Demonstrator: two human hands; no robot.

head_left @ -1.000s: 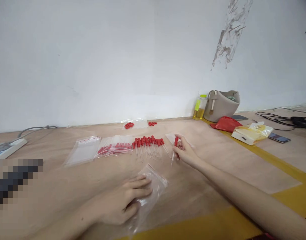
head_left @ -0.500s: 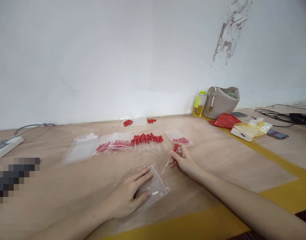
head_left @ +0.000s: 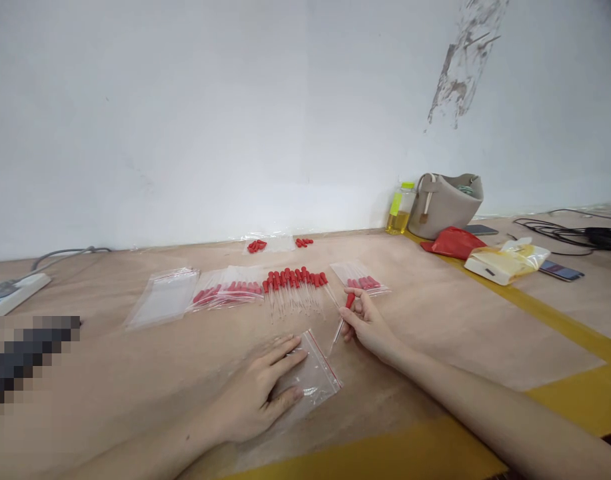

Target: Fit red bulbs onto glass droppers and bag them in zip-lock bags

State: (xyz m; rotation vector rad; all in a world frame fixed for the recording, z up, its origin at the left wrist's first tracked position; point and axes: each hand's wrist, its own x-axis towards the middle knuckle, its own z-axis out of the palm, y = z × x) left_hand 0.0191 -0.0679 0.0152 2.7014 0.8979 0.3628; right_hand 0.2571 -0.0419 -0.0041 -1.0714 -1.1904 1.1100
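My left hand (head_left: 268, 383) lies flat with its fingers apart, resting on a clear zip bag (head_left: 312, 377) with a red-lined seal. A dropper (head_left: 350, 301) with a red rubber bulb and thin clear tube is pinched by the bulb in my right hand (head_left: 368, 327). Its tip points down toward the bag's seal edge. Beyond my hands, a row of several red-bulbed droppers (head_left: 292, 283) lies on the table. One dropper at the right end of the row slants toward my right hand. Behind that hand is a filled zip bag (head_left: 360, 277) with red bulbs inside.
Filled zip bags (head_left: 228, 288) and flat zip bags (head_left: 162, 297) lie to the left. Loose red bulbs (head_left: 256, 246) sit by the wall. At right stand a bottle (head_left: 400, 210), a grey bag (head_left: 448, 203), a red pouch (head_left: 452, 243), a tissue pack (head_left: 502, 261) and cables (head_left: 565, 230).
The dropper in my right hand has turned slightly, and its tube now hangs a little lower. My left hand stays on the bag. The view has shifted slightly.
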